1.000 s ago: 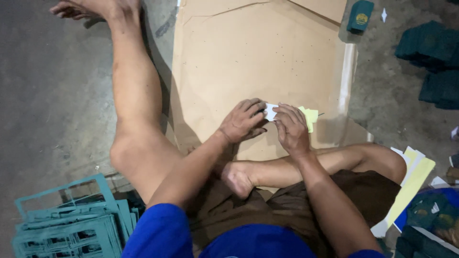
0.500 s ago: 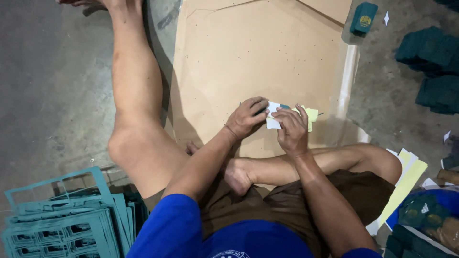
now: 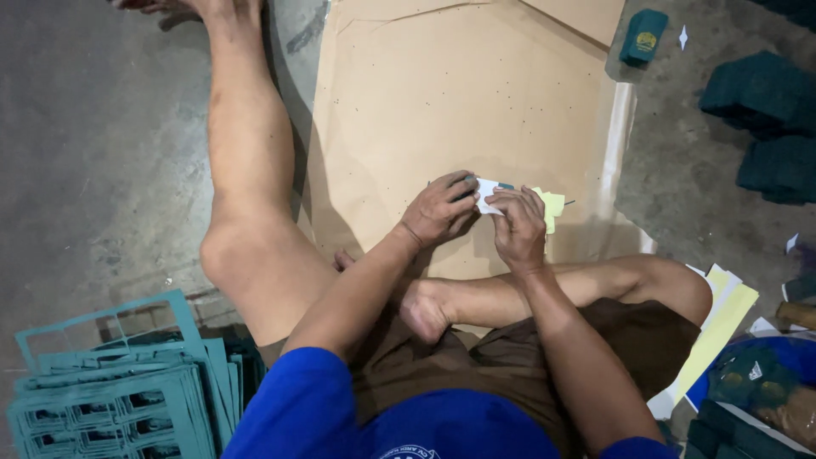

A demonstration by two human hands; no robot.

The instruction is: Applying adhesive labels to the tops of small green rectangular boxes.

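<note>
Hands barely shifted since a moment ago: left hand (image 3: 440, 212) and right hand (image 3: 518, 225) both pinch a small white sticker (image 3: 487, 194) over the cardboard sheet (image 3: 442, 93). Yellow backing paper (image 3: 552, 206) sits beside. I'd peel slowly, keeping fingers near the edge.

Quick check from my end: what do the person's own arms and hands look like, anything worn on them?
Both hands are bare: no gloves, rings or watch visible on the left hand or the right hand. The forearms are uncovered too. Short blue sleeves end above the elbows, part of a blue shirt with a small pale print on the chest.
</note>
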